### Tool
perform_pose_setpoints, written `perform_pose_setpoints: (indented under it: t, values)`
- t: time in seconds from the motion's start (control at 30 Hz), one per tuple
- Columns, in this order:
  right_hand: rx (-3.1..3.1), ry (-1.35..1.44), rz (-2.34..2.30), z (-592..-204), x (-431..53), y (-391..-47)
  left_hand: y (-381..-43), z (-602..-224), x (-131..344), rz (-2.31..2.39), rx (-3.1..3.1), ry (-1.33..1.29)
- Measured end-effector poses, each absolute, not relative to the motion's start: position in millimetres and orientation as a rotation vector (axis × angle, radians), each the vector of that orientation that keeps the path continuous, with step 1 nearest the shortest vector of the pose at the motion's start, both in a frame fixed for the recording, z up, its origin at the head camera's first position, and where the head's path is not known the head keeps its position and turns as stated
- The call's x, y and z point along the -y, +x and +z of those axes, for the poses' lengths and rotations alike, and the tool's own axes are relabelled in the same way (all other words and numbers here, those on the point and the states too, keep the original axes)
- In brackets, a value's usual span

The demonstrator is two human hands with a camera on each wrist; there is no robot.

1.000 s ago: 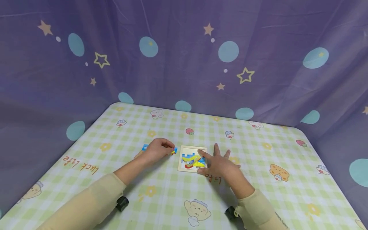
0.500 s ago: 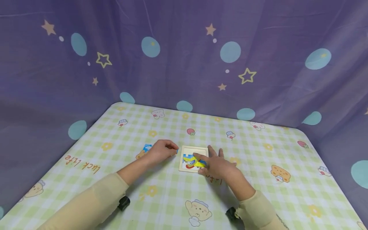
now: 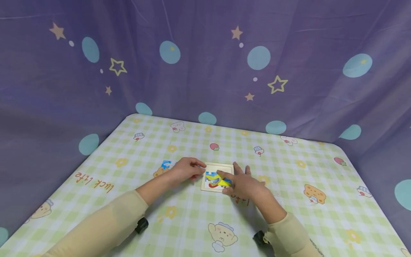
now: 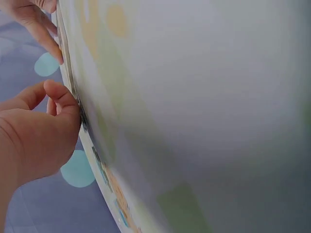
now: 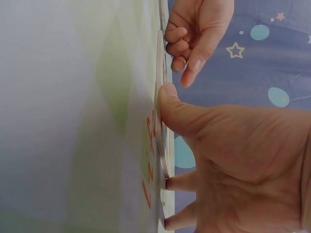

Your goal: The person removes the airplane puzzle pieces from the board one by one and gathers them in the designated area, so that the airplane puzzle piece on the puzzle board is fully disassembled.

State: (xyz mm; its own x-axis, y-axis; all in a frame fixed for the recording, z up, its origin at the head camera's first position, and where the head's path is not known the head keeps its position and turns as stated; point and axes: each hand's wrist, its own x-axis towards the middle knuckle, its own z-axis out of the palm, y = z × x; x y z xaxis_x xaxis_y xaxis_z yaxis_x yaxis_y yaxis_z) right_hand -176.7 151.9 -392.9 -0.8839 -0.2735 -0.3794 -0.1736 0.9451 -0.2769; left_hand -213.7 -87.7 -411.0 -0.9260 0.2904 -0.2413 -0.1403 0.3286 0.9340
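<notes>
Your left hand (image 3: 183,172): fingers bent, tips at the far left corner of the tray (image 3: 218,168); whether they pinch anything cannot be told, the fingertips being partly hidden.

Your right hand (image 3: 245,185): fingers spread, gripping nothing; index fingertip laid over the picture, thumb at the tray's near right corner.

Tray: one, square, pale wood, with a raised rim; lies flat on the tabletop (image 3: 179,235), between your two hands.

Picture (image 3: 212,181): in the tray's nearer part; a yellow aeroplane with red on its underside, blue behind it and white below. Its far edge is notched like a jigsaw; pale bare wood shows beyond that edge. The right portion is partly covered by your right hand.

Piece (image 3: 166,164): blue, with a jigsaw outline; lies on the tabletop, left of your left hand and well apart from the tray.

Tabletop: green and white check cloth, printed with cakes, flowers and bears; orange lettering (image 3: 240,200) just beside the tray, under your right hand.

Curtain (image 3: 205,78): purple, patterned with stars and pale blue ovals, behind the tabletop.
</notes>
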Motion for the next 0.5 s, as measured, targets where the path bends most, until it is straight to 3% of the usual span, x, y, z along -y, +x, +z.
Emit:
perform_pose_setpoints:
  t: [0.5]
  values:
    - [-2.680, -0.339, -0.320, -390.5, -152.6, -176.6, -208.4, -408.9, 79.0, 1.515, -2.345, 0.149]
